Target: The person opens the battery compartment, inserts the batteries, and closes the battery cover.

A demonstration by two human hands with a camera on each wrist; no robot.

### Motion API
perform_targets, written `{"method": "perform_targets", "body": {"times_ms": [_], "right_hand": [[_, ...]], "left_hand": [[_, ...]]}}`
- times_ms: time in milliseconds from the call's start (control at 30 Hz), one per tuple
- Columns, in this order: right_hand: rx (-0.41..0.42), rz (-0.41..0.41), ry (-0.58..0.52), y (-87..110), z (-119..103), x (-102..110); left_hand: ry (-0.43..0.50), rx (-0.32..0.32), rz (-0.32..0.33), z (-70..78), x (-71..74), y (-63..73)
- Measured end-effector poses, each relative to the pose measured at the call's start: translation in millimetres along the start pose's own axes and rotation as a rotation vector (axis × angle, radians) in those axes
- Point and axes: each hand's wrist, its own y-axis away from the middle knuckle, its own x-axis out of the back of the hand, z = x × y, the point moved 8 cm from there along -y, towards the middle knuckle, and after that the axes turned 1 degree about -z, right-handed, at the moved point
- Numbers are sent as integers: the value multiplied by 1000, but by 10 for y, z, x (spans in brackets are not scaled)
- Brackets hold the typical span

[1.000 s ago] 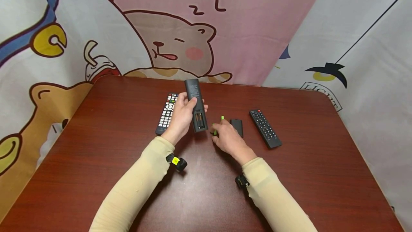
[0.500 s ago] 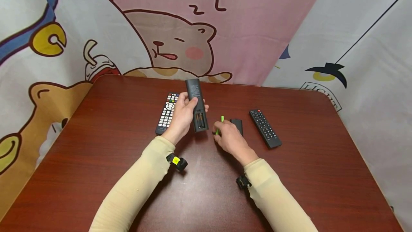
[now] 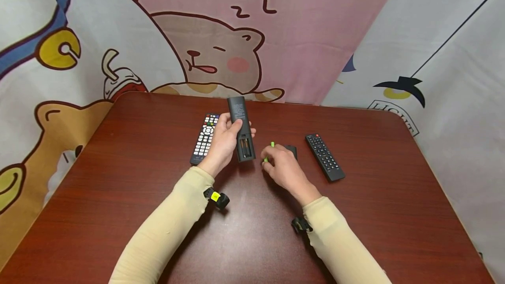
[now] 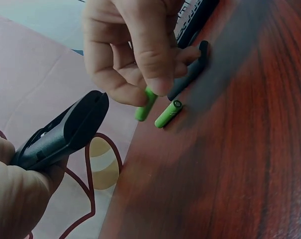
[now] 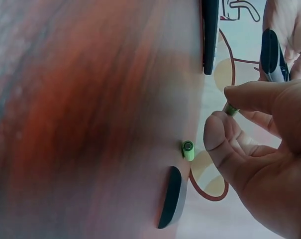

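Note:
My left hand point(image 3: 222, 141) grips a dark grey remote control point(image 3: 239, 115), thumb across its back. The remote is turned back side up, and its battery compartment point(image 3: 245, 147) lies uncovered at the near end, with metal contacts showing. To the right, my right hand point(image 3: 286, 168) pinches a green battery point(image 4: 147, 105) between thumb and fingertips, above the table. A second green battery point(image 4: 168, 114) lies on the table just beyond that hand. Partly hidden behind the right hand is a small dark battery cover point(image 3: 292, 150).
A remote with white buttons point(image 3: 204, 139) lies left, partly behind the left hand. Another black remote point(image 3: 325, 157) lies to the right of the battery cover. The brown wooden table point(image 3: 252, 240) ends at a cartoon-printed curtain point(image 3: 315, 34).
My right hand, with the battery pinched in it, has shifted slightly right and now covers more of the battery cover. The left hand and its remote stay almost still.

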Motion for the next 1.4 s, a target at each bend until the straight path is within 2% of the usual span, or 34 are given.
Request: {"method": "perform_targets", "body": {"times_ms": [533,900,1167,1400], "right_hand": [[120,130,-56,60,-122,169],[169,181,-98,95,-212,221],[214,188,-140,111,-294,234],[236,170,-159,119,-337,230]], "left_hand": [[-5,9,2,-11,-12,-6],[-19,21,3,-31,-16,-9],[-54,43,16,-50,-12,-3],[-55,47,2,-50,-34,3]]}}
